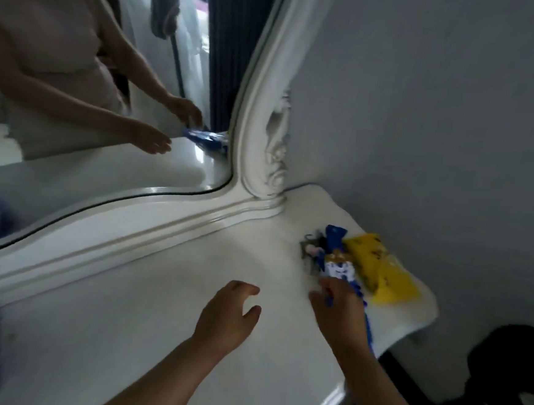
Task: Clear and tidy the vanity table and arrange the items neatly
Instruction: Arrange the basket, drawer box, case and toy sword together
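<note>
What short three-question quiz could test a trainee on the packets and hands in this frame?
1. True or false: the left hand holds the flat yellow plastic packet.
2. Which hand is on the blue-and-white printed packet? A. left B. right C. neither
3. Fill in: the packets lie near the ____ end of the glossy white vanity table, as the person sees it.

Key: 1 false; it hovers with nothing in it. 2 B; the right hand grips it. 3 right.
</note>
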